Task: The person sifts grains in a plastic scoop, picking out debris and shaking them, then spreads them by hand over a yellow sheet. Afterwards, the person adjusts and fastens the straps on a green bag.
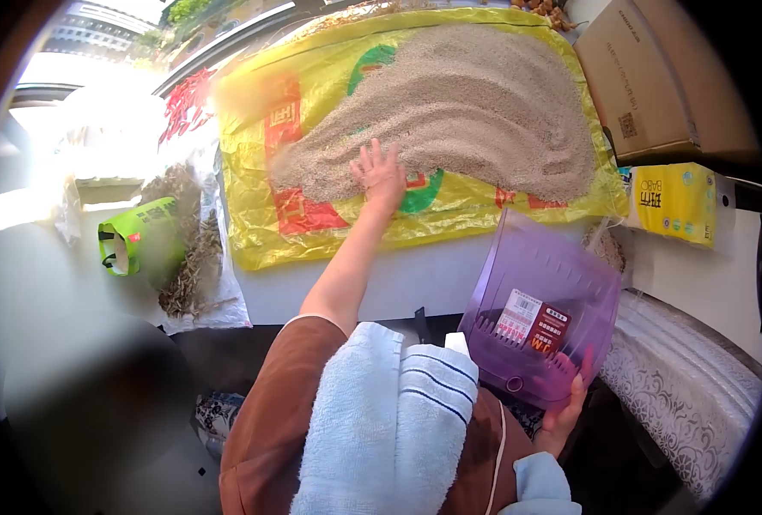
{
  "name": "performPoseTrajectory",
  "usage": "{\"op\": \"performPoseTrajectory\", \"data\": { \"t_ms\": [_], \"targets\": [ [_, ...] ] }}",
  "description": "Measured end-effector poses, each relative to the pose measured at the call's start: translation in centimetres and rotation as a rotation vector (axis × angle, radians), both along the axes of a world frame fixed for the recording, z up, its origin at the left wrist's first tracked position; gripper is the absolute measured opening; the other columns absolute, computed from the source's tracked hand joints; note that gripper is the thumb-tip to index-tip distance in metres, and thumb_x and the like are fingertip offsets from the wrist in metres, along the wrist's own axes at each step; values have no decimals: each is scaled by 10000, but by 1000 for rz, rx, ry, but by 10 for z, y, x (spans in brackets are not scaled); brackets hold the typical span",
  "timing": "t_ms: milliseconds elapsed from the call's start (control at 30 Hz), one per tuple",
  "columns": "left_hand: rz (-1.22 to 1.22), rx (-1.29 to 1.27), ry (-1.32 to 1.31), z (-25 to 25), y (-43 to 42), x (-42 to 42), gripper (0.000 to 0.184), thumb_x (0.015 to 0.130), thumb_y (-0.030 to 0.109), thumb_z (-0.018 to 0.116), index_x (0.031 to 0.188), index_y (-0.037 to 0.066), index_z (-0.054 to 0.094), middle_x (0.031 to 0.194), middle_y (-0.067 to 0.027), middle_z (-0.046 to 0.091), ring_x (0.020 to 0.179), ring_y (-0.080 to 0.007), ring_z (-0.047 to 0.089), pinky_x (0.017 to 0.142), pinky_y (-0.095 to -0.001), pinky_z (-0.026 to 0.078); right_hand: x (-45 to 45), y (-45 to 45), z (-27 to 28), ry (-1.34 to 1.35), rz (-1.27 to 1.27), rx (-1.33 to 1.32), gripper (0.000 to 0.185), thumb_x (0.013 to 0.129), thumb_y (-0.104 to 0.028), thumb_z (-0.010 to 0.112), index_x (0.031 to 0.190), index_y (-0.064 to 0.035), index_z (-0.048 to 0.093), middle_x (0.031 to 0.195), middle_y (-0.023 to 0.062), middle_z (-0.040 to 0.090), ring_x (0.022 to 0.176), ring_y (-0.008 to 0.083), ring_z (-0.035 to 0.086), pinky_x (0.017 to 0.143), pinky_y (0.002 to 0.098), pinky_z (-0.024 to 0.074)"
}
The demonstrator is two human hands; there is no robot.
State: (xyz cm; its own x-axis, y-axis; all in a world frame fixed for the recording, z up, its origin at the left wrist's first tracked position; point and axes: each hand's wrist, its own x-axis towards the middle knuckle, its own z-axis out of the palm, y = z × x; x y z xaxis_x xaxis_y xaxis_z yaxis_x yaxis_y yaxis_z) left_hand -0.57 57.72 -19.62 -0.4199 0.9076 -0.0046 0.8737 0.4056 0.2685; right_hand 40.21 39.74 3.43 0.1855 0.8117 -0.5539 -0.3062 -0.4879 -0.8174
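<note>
A wide heap of small beige grain [458, 112] is spread over a yellow plastic sheet [261, 240] with red and green print. My left hand [381, 176] rests on the lower left part of the grain, palm down and fingers apart, holding nothing. At the lower right, my right hand [565, 412] grips the bottom edge of a translucent purple plastic bin [587, 292] with a white and dark red label. The bin is tilted, and its upper edge is near the sheet's front edge. Part of my right hand is behind the bin.
Right of the sheet are a cardboard box [664, 77] and a yellow pack [673, 206]. Left are red chillies [188, 103], a green bag [145, 236] and dried brown stalks [196, 266] on clear plastic. A patterned cloth [681, 386] covers something at the lower right.
</note>
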Motion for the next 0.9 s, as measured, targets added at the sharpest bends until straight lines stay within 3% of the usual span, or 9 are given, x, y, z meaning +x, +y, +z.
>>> {"op": "performPoseTrajectory", "data": {
  "t_ms": [233, 333, 433, 500, 567, 633, 733, 800, 900],
  "targets": [
    [-328, 228, -95, -41, 92, 168, 474, 865, 280, 528, 1314, 145, 465, 1437, -148, 346, 1341, -380, 266, 1069, -637, 94, 46, 40, 1, 82, 83, 57, 719, 869, -301, 537, 1468, -117, 183, 1239, 180, 481, 1099, 309, 533, 854, 420, 521],
    [-323, 171, 71, -55, 112, 174, 444, 893, 250, 471, 1323, 141, 463, 1443, -110, 356, 1353, -370, 254, 1063, -658, 53, 43, 45, 4, 131, 143, 64, 613, 932, -271, 480, 1469, -145, 211, 1266, 154, 509, 1126, 257, 529, 963, 396, 434],
    [-318, 196, 46, -49, 105, 134, 444, 909, 226, 436, 1345, 149, 443, 1449, -77, 358, 1357, -380, 247, 1050, -678, 19, 34, 43, 7, 60, 90, -7, 613, 934, -281, 483, 1468, -147, 213, 1256, 141, 520, 1121, 252, 532, 966, 394, 431],
    [-293, 142, 196, -40, 83, 96, 454, 910, 247, 443, 1355, 155, 432, 1439, -56, 378, 1338, -403, 279, 1038, -694, 12, 23, 36, 9, 39, 68, -10, 608, 936, -298, 481, 1466, -155, 219, 1251, 134, 524, 1113, 247, 537, 944, 392, 447],
    [-204, 143, 39, -38, 55, 53, 453, 918, 273, 444, 1358, 168, 427, 1411, -45, 419, 1306, -434, 320, 1027, -706, 23, 1, 38, 11, 22, 61, -18, 604, 938, -315, 477, 1465, -164, 225, 1244, 129, 529, 1101, 244, 543, 913, 394, 468],
    [-129, 65, 121, -36, 22, 14, 458, 919, 310, 453, 1360, 190, 427, 1363, -44, 474, 1273, -441, 362, 1023, -709, 36, -20, 48, 15, -17, 57, -45, 598, 940, -333, 472, 1464, -174, 229, 1236, 126, 535, 1088, 241, 550, 872, 400, 493],
    [-49, 73, 146, -36, -25, -38, 467, 921, 347, 457, 1365, 205, 422, 1325, -75, 504, 1246, -450, 383, 1024, -703, 55, -39, 60, 6, -50, 42, -102, 684, 897, -328, 515, 1475, -174, 183, 1263, 157, 480, 1104, 293, 535, 802, 428, 531],
    [39, 30, 168, -28, -54, -72, 470, 921, 365, 462, 1365, 218, 422, 1326, -90, 501, 1234, -450, 394, 1022, -700, 66, -51, 68, 5, -74, 95, -141, 640, 920, -352, 487, 1471, -184, 208, 1247, 134, 510, 1086, 265, 550, 808, 417, 526],
    [180, -219, 43, -18, -85, -117, 469, 926, 385, 453, 1375, 255, 411, 1350, -127, 470, 1212, -449, 409, 1020, -691, 90, -70, 81, 8, -102, 155, -153, 631, 921, -368, 483, 1468, -189, 223, 1241, 124, 523, 1081, 250, 557, 814, 403, 523]
  ]
}}
